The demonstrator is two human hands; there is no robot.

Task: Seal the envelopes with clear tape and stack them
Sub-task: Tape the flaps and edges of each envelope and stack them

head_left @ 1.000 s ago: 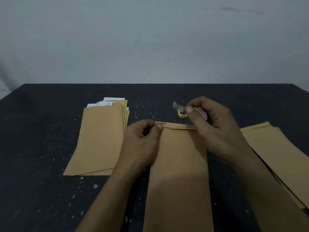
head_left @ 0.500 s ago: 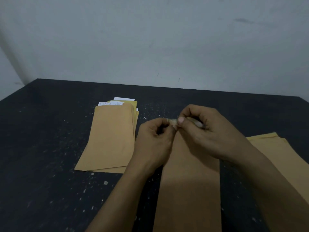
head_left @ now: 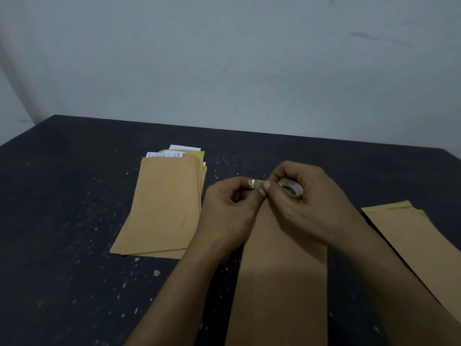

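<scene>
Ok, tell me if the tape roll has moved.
Yes. The tape roll came toward the person, from beyond the middle envelope's top edge to above its top end, in the right hand.

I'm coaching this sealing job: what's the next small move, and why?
Probably pull the hands apart to draw out a strip: the left hand pinches the tape end, the right hand holds the roll, both above the envelope.

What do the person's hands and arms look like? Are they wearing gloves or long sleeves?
No gloves: the left hand and the right hand are both bare, with short, trimmed fingernails. The forearms are bare too, right down to the picture's bottom edge, so no sleeves show. No watch or bracelet shows on either wrist.
</scene>
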